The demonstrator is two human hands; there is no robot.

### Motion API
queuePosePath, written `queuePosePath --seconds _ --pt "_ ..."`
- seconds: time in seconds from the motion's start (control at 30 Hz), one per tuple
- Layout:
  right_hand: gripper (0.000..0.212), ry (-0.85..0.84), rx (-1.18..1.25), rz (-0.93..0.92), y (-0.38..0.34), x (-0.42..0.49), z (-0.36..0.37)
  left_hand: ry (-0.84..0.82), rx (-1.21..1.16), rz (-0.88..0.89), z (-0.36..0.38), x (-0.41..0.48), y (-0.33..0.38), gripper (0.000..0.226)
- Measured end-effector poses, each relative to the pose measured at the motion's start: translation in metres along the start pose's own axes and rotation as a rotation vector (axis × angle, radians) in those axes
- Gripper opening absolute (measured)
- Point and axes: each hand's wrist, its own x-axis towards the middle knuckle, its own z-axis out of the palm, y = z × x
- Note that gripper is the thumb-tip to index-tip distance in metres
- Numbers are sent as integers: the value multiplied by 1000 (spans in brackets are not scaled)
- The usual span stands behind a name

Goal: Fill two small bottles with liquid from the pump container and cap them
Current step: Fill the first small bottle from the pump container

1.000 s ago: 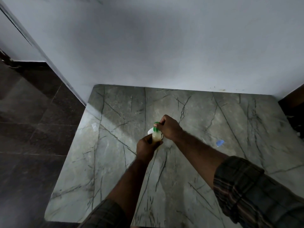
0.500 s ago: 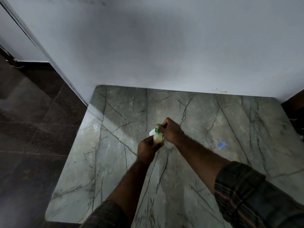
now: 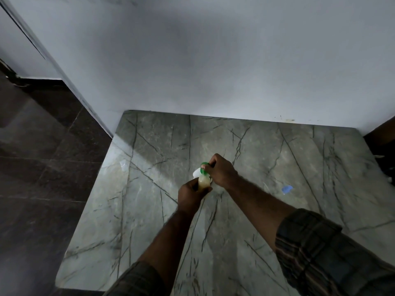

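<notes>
A small clear bottle [image 3: 203,181] holding pale yellowish liquid is upright above the middle of the marble table [image 3: 149,210]. My left hand [image 3: 191,194] is wrapped around its lower part. My right hand [image 3: 221,170] grips the green cap [image 3: 204,165] on the bottle's top from the right. Something white [image 3: 196,173] shows just behind the bottle, mostly hidden by it and my hands. No pump container shows in this view.
A small blue piece [image 3: 286,189] lies on the table to the right of my hands. A small clear shiny bit [image 3: 123,164] lies near the left edge. A white wall [image 3: 213,60] backs the table; dark tiled floor [image 3: 32,167] lies left.
Both hands stay on the bottle and cap in about the same spot. The view has shifted slightly, so the hands sit a little lower in frame than a second ago.
</notes>
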Motion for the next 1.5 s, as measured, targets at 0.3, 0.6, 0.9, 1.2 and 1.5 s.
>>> queuePosePath --seconds 0.3,0.6,0.9,1.2,1.5 --pt "33 -3 -16 -17 2 5 0 10 -6 19 -1 -1 3 49" --pt "33 -1 -7 -16 3 10 0 6 -35 15 2 -1 2 49" --pt "29 2 -8 -17 5 9 1 7 -42 23 3 -2 -1 49" --pt "32 25 85 -16 6 10 0 29 -71 44 4 -4 -1 46" --pt "30 27 68 -35 5 14 7 20 -38 65 -1 -2 2 47"
